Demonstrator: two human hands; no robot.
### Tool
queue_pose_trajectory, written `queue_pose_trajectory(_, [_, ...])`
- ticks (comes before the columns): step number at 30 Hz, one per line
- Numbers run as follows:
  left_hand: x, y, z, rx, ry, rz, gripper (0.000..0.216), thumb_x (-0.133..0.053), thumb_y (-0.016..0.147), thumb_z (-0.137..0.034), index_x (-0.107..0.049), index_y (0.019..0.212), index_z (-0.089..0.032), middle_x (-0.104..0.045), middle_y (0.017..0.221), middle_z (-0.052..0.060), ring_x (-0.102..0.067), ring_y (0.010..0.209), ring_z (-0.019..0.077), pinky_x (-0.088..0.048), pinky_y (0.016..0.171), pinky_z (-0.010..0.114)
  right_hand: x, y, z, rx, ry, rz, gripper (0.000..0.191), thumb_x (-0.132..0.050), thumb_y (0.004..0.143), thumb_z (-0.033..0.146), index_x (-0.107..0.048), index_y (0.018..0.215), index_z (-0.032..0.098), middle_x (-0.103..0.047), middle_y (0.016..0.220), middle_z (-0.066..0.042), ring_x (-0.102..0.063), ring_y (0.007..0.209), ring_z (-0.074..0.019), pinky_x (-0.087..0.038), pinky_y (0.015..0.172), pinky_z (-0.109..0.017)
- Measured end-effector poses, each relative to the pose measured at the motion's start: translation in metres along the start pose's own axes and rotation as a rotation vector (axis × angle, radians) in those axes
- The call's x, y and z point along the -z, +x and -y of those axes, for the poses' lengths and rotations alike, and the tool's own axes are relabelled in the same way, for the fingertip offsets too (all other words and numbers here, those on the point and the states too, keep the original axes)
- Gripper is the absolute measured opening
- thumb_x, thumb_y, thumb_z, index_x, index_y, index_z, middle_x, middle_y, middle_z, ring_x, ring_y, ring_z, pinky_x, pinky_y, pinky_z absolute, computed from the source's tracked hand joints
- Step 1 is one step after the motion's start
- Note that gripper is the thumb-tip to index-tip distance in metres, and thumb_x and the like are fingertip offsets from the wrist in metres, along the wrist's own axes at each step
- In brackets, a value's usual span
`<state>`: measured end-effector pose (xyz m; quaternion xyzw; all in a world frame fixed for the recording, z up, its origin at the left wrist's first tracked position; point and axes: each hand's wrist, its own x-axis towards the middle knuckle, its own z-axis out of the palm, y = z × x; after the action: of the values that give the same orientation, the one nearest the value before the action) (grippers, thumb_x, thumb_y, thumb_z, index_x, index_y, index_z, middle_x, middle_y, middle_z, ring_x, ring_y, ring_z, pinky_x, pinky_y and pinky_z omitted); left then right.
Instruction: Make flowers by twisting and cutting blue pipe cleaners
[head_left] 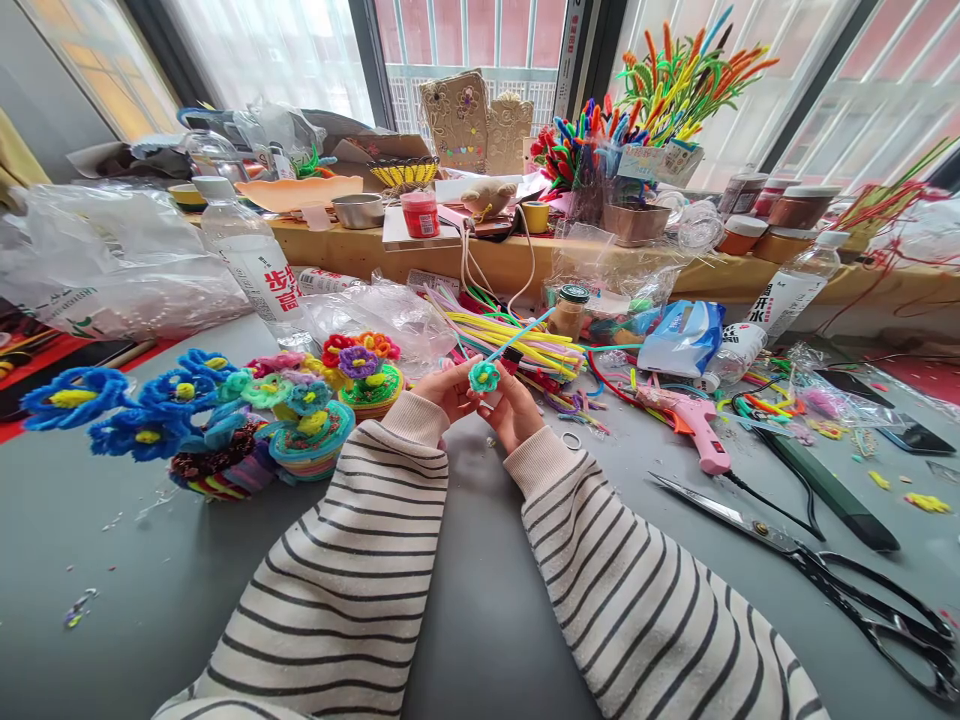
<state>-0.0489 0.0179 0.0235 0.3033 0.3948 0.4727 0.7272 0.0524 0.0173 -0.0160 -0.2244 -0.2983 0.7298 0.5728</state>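
My left hand (448, 386) and my right hand (514, 407) meet above the grey table (480, 600), both pinched on a small teal pipe-cleaner flower (484, 376) with a yellow centre. A light blue pipe-cleaner stem (517, 336) runs up and to the right from the flower. Both sleeves are striped cream and black. Just behind the hands lies a heap of loose coloured pipe cleaners (517, 345).
Finished pipe-cleaner flowers (225, 420) stand at the left. A pink glue gun (697, 425), black scissors (840, 575) and a dark ruler (829, 490) lie at the right. Water bottles (251, 260), plastic bags, jars and a vase of pipe cleaners (667, 90) crowd the wooden sill.
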Motion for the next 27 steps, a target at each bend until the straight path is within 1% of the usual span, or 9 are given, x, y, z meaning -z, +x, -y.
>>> queue_pose_trajectory(4, [-0.0008,-0.0022,-0.0006,0.006,-0.009,0.014,0.012,-0.063,0.056,-0.024,-0.058,0.057,-0.014,-0.054,0.047,-0.003,-0.049,0.043,0.0064,-0.039,0.05,0.02,-0.0009,-0.0002,0.0008,-0.003,-0.01,-0.001,0.025,-0.061,0.057,0.037,-0.053,0.071,0.017,-0.052,0.059,0.003,-0.046,0.05,-0.0073,-0.028,0.039,-0.018])
queue_pose_trajectory(9, [-0.0015,-0.0018,-0.0013,0.024,-0.004,-0.016,0.009,-0.062,0.057,-0.022,-0.058,0.056,-0.014,-0.053,0.046,-0.003,-0.048,0.042,0.0053,-0.039,0.049,0.019,-0.0014,-0.0002,0.0022,-0.008,0.0,-0.015,0.03,-0.059,0.056,0.043,-0.054,0.072,0.018,-0.054,0.06,0.002,-0.047,0.051,-0.0083,-0.029,0.04,-0.019])
queue_pose_trajectory(15, [-0.0001,0.0017,-0.0001,0.027,0.007,-0.033,0.013,-0.065,0.053,-0.024,-0.058,0.056,-0.014,-0.054,0.047,-0.003,-0.047,0.043,0.0057,-0.038,0.05,0.02,-0.0003,-0.0017,0.0019,-0.001,0.043,0.021,0.036,-0.054,0.057,0.05,-0.055,0.074,0.019,-0.056,0.063,0.002,-0.048,0.052,-0.0089,-0.031,0.041,-0.02])
queue_pose_trajectory(19, [0.0,0.0025,-0.0009,0.035,0.021,-0.047,0.015,-0.066,0.051,-0.025,-0.057,0.056,-0.013,-0.053,0.046,-0.003,-0.046,0.041,0.0047,-0.037,0.049,0.02,-0.0009,-0.0023,0.0027,-0.008,0.047,0.035,0.035,-0.056,0.056,0.049,-0.055,0.075,0.019,-0.056,0.063,0.002,-0.049,0.053,-0.009,-0.03,0.041,-0.019])
queue_pose_trajectory(23, [-0.0005,0.001,-0.0012,0.029,0.023,-0.023,0.016,-0.067,0.05,-0.025,-0.057,0.054,-0.013,-0.052,0.045,-0.003,-0.045,0.041,0.0044,-0.037,0.048,0.019,-0.0022,-0.0024,0.0037,-0.022,0.036,0.014,0.034,-0.06,0.053,0.046,-0.054,0.074,0.02,-0.056,0.062,0.003,-0.049,0.053,-0.0093,-0.031,0.042,-0.019])
queue_pose_trajectory(27, [-0.0004,0.0002,-0.0004,0.02,0.042,-0.018,0.017,-0.066,0.052,-0.027,-0.059,0.059,-0.013,-0.054,0.049,-0.002,-0.047,0.043,0.0052,-0.037,0.049,0.019,-0.0032,-0.003,0.0045,-0.035,0.063,0.006,0.033,-0.054,0.058,0.049,-0.053,0.073,0.021,-0.056,0.061,0.003,-0.048,0.049,-0.0087,-0.03,0.041,-0.02])
